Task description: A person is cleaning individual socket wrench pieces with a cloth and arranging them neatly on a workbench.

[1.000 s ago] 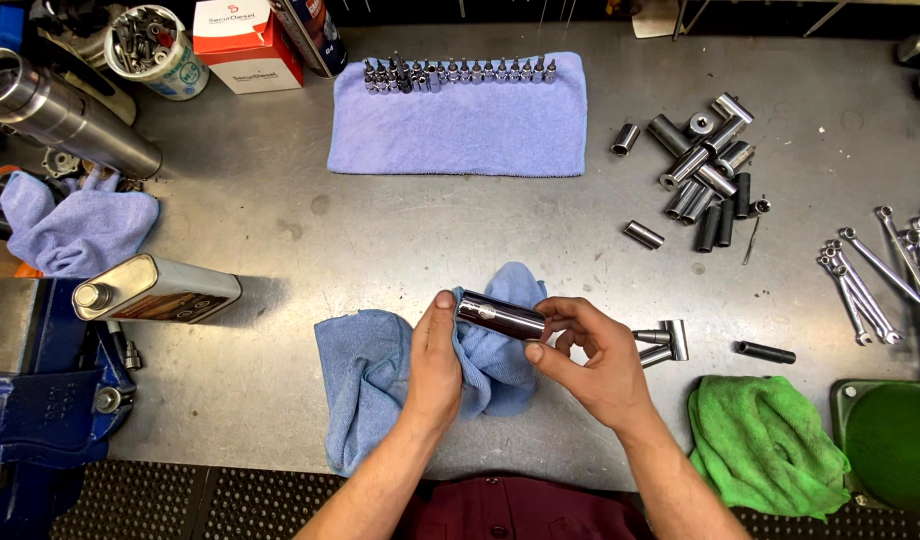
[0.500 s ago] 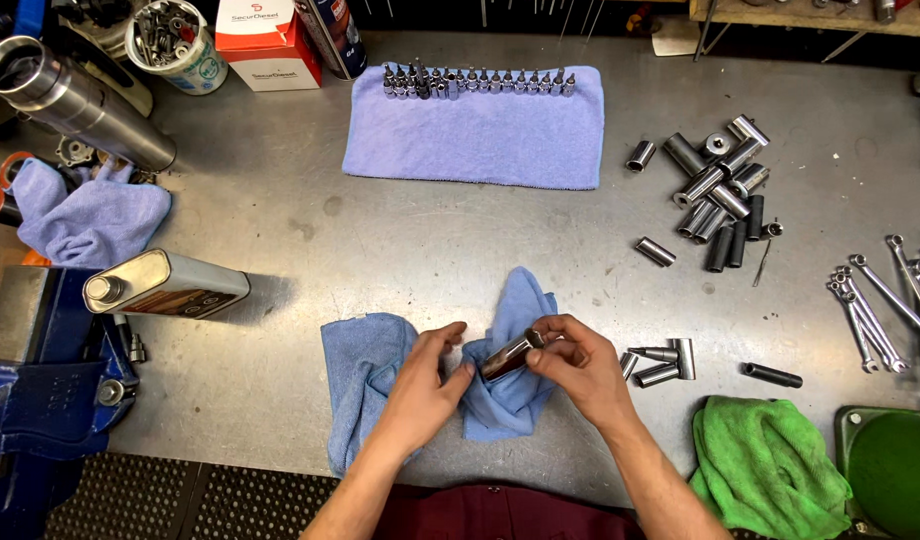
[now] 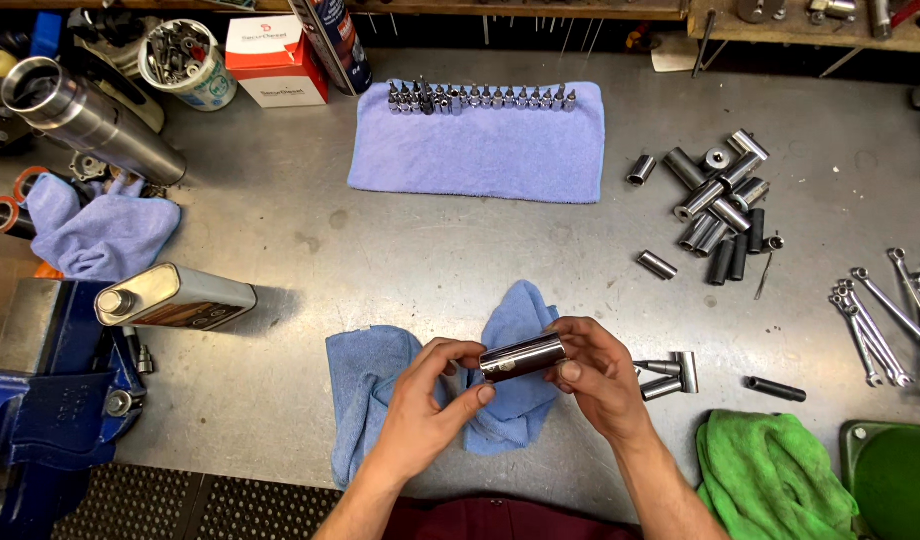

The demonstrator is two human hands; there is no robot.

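Note:
Both my hands hold a shiny steel deep socket [image 3: 521,357] just above a crumpled blue cloth [image 3: 442,380] on the metal bench. My left hand [image 3: 432,400] grips its left end with thumb and fingers. My right hand [image 3: 597,375] grips the right end. The socket lies nearly level, tilted slightly up to the right. Part of the cloth rises behind the socket between my hands.
A flat blue towel [image 3: 480,155] at the back carries a row of small sockets [image 3: 480,97]. A pile of sockets [image 3: 718,205] lies right, wrenches [image 3: 885,310] further right, a green rag [image 3: 770,475] near right. A metal can [image 3: 175,297], blue vise [image 3: 40,400] and another blue rag [image 3: 100,230] sit left.
The socket has come out of the cloth folds and now sits bare between my fingertips, turned closer to level. My hands stay over the same cloth.

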